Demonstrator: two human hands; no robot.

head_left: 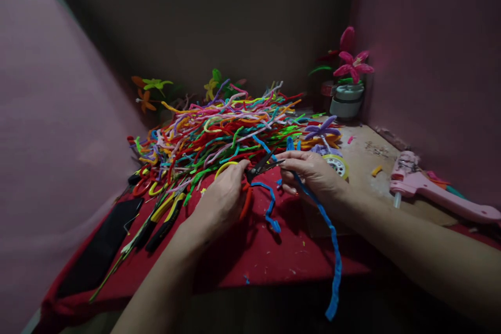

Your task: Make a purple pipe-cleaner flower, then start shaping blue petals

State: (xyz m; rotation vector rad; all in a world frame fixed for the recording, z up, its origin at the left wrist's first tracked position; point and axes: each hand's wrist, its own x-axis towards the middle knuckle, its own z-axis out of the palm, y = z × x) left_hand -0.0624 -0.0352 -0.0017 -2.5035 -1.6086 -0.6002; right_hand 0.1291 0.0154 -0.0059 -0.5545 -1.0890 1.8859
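In the middle of the table, my left hand (227, 188) is closed round scissors (258, 168) with black blades and red-and-yellow handles. The blades are parted and point right, toward my right hand's fingertips. My right hand (311, 172) pinches a blue pipe cleaner (332, 242), whose long end hangs down past the table's front edge. Its upper end runs up behind the blades toward the pile; whether the blades touch it I cannot tell. A shorter, bent blue pipe cleaner (271, 203) lies on the red cloth (250, 255) below the scissors.
Behind my hands is a large heap of coloured pipe cleaners (235, 130). Yellow-black pliers (166, 222) and a black phone-like slab (99, 250) lie left. At right are a pink glue gun (426, 188), a yellow tape roll (336, 166), a purple flower (321, 128) and a potted pink flower (354, 67).
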